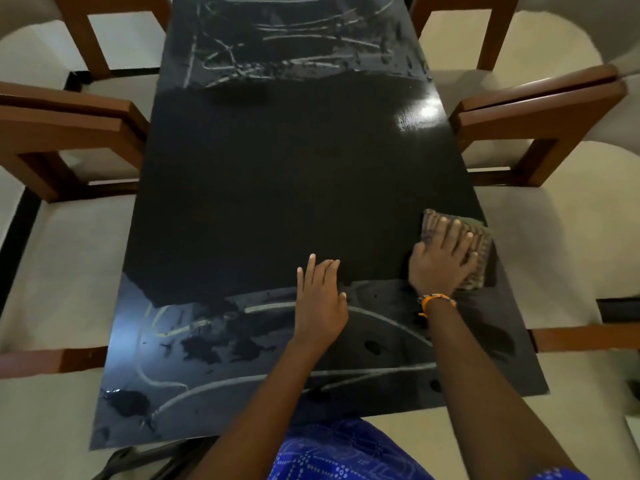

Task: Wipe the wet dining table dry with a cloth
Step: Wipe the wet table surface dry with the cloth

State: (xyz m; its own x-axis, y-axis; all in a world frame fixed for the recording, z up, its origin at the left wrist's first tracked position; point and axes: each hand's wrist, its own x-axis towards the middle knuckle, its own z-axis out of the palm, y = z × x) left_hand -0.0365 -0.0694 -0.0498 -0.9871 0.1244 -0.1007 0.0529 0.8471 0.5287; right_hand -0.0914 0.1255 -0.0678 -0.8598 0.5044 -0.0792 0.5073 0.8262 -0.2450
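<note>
Near edge of the bench [242,209], 6 to 8 o'clock: water streaks and pooled patches, still wet. A second wet band at the far end, 12 o'clock. The middle reads matte and dry.

Left hand [320,299]: flat, fingers together and extended, palm down on the bench just at the border of the near wet band. Holds nothing; looks like a brace.

Right hand [441,258]: fingers spread, pressed flat on the folded cloth [479,251], pinning rather than pinching it. Cloth lies at about 4 o'clock, near the right edge, long axis running near to far.

Judgement: nearest unwiped water lies toward 7 o'clock from the cloth hand, so a sweep toward the near-left is what the layout calls for.
</note>
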